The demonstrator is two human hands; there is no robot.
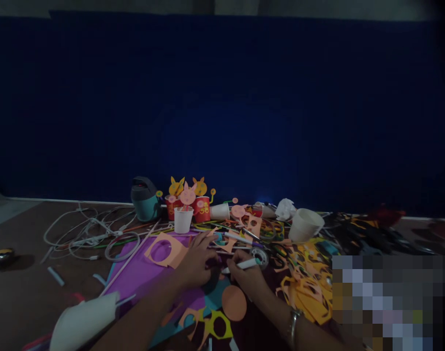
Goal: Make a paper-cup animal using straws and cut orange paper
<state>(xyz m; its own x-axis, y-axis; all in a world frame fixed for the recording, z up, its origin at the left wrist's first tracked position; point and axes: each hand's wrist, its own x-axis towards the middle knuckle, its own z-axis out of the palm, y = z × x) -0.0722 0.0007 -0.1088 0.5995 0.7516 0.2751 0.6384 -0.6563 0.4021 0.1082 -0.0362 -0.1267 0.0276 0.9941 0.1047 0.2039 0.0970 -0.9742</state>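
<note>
My right hand [246, 275] is shut on a white marker pen [241, 264], its tip pointing toward my left hand [196, 263]. The left fingers curl down over the paper scraps, and the dim light hides whether they pinch anything. Just beyond the pen lies a roll of tape [259, 257]. A purple paper sheet [142, 275] spreads left of my hands, with a peach paper cutout [164, 250] on it. Below my hands sit a peach paper circle [234, 302] and a yellow paper frame [218, 326].
Paper cups with animal-face cutouts [187, 196] stand at the back, beside a teal-and-grey container [145, 199]. A white cup [305, 225] lies tipped right, among orange scraps [304, 282]. Tangled white cables [87, 234] cover the floor at left. A dark blue wall [222, 107] rises behind.
</note>
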